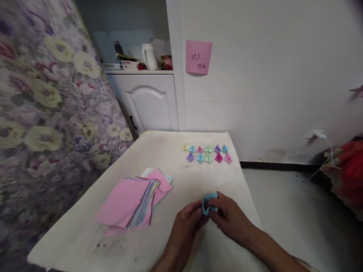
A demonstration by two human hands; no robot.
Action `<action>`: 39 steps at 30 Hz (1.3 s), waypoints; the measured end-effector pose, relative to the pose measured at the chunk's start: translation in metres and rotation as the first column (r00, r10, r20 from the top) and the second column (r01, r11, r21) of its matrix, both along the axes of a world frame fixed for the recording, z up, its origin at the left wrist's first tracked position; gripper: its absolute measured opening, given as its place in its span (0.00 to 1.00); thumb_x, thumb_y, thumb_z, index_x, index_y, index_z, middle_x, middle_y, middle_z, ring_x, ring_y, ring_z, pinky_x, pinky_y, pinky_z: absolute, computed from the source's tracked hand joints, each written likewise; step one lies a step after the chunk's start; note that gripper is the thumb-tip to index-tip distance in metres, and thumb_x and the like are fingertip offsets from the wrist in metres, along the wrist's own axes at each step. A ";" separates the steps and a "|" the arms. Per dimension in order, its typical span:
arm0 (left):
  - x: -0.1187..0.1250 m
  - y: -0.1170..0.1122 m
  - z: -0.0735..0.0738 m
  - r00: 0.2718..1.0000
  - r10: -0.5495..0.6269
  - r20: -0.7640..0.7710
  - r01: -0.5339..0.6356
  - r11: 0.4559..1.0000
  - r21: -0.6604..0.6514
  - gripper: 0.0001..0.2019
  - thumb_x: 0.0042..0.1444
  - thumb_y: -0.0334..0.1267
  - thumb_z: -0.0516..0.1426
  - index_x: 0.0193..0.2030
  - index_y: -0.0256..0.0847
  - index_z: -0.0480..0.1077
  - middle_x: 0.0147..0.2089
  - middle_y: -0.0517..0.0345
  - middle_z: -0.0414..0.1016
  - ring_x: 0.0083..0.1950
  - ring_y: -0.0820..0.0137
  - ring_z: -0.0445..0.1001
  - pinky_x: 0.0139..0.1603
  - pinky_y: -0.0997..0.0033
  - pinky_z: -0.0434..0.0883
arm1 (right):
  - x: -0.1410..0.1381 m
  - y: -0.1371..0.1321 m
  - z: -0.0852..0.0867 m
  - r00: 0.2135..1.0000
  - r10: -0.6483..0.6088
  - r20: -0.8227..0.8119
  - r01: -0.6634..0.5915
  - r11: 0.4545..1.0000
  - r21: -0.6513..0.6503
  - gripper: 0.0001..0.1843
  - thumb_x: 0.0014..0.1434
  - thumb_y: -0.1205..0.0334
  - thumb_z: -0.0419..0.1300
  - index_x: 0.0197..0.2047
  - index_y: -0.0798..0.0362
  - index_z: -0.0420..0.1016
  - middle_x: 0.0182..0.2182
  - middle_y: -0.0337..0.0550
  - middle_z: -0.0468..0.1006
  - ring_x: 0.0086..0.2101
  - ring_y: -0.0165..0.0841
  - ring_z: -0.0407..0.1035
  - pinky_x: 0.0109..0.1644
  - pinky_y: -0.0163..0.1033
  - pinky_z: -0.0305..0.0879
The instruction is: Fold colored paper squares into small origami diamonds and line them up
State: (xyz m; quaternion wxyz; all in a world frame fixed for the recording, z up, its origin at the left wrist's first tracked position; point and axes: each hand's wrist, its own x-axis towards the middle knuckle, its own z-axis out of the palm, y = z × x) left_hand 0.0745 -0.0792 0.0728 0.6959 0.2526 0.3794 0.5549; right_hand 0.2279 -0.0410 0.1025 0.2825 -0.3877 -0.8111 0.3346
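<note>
A small blue folded paper (209,198) is held up over the near right part of the table, between both hands. My left hand (190,216) pinches its left edge. My right hand (227,215) grips it from the right, with fingers reaching into the fold. Beyond them, two rows of small folded paper pieces (208,158) in yellow, blue, pink, green and purple sit on the table. To the left of my hands lies a thick stack of coloured paper sheets (124,198), pink on top, its sheets fanned unevenly.
The cream-covered table (167,155) meets the white wall at its far side. A floral curtain (56,124) hangs along the left. A white cabinet (147,98) holds a white jug (149,56). A pink note (198,56) is on the wall. A red cloth (351,173) shows at right.
</note>
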 end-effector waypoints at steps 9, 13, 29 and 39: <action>0.006 0.003 -0.009 0.983 0.182 -0.012 -0.183 0.982 -0.051 0.10 0.43 0.36 0.66 0.35 0.37 0.77 0.34 0.54 0.79 0.35 0.71 0.74 0.42 0.72 0.70 | -0.004 -0.001 -0.010 0.990 -0.005 -0.141 -0.024 0.978 -0.208 0.09 0.58 0.69 0.51 0.32 0.52 0.72 0.32 0.38 0.63 0.27 0.26 0.67 0.21 0.27 0.65; 0.006 0.003 -0.007 0.975 0.220 -0.032 -0.222 0.973 -0.068 0.10 0.41 0.36 0.66 0.32 0.37 0.76 0.31 0.56 0.78 0.32 0.72 0.74 0.39 0.73 0.70 | -0.007 -0.002 -0.009 0.990 -0.026 -0.135 0.008 0.991 -0.135 0.09 0.56 0.73 0.52 0.30 0.52 0.70 0.30 0.38 0.64 0.29 0.28 0.66 0.25 0.30 0.67; 0.002 -0.001 -0.003 0.969 0.207 -0.135 -0.218 0.973 -0.075 0.09 0.46 0.36 0.63 0.35 0.37 0.73 0.34 0.56 0.75 0.35 0.72 0.72 0.35 0.73 0.70 | -0.018 -0.002 -0.017 0.893 -0.339 -0.295 0.225 0.906 -0.358 0.22 0.49 0.71 0.56 0.48 0.48 0.61 0.29 0.33 0.67 0.23 0.27 0.64 0.25 0.32 0.65; 0.008 -0.006 0.002 0.969 0.174 -0.174 -0.183 0.982 -0.040 0.07 0.47 0.37 0.63 0.27 0.36 0.70 0.26 0.62 0.70 0.30 0.74 0.67 0.35 0.74 0.68 | -0.014 -0.001 -0.010 0.940 -0.264 -0.215 0.148 0.885 -0.441 0.07 0.52 0.60 0.60 0.29 0.55 0.68 0.16 0.29 0.57 0.19 0.24 0.50 0.22 0.31 0.48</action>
